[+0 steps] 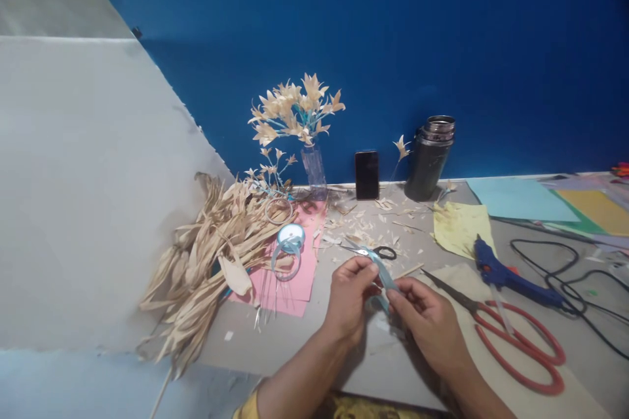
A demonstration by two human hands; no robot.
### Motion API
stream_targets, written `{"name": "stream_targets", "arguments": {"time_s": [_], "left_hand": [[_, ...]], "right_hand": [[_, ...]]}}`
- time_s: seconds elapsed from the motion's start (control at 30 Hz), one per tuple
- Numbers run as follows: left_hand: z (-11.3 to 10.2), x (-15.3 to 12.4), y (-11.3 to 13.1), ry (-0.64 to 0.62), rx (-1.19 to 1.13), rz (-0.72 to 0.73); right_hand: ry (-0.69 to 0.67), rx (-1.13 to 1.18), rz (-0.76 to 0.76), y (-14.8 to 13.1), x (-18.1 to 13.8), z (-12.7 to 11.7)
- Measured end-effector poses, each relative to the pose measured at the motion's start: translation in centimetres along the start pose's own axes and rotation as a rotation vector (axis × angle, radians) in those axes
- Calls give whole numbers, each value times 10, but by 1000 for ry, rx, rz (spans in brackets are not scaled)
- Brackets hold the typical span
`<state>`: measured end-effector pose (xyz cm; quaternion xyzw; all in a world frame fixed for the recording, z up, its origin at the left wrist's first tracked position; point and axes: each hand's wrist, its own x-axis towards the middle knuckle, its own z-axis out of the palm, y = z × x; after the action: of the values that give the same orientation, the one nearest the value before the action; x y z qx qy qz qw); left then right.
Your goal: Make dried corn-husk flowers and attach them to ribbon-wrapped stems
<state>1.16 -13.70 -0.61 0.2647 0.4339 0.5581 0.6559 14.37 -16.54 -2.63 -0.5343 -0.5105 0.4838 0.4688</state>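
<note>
Between my two hands a light blue strip of tape (384, 273) is stretched, with a loop of it hanging below. My left hand (348, 298) pinches the upper end, thumb against fingers. The lower part is pinched by my right hand (428, 317). Just beyond my fingers lie small black-handled scissors (384, 253), partly covered by the strip. To the left stands a roll of blue tape (291, 237), and a blue ring (286, 260) leans in front of it. Whether anything thin is inside the strip, I cannot make out.
Dried corn husks (216, 242) heap up at left beside pink paper (299, 294). Husk flowers fill a clear vase (313, 167). A phone (367, 175) and flask (428, 160) stand behind. Large red-handled scissors (521, 340), a blue glue gun (515, 285) and its cable lie right.
</note>
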Motion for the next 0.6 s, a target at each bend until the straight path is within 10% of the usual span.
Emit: {"name": "stream_targets", "arguments": {"time_s": [0.6], "left_hand": [[0, 3, 1, -4, 54, 4]], "right_hand": [[-59, 41, 49, 7, -4, -3]]}}
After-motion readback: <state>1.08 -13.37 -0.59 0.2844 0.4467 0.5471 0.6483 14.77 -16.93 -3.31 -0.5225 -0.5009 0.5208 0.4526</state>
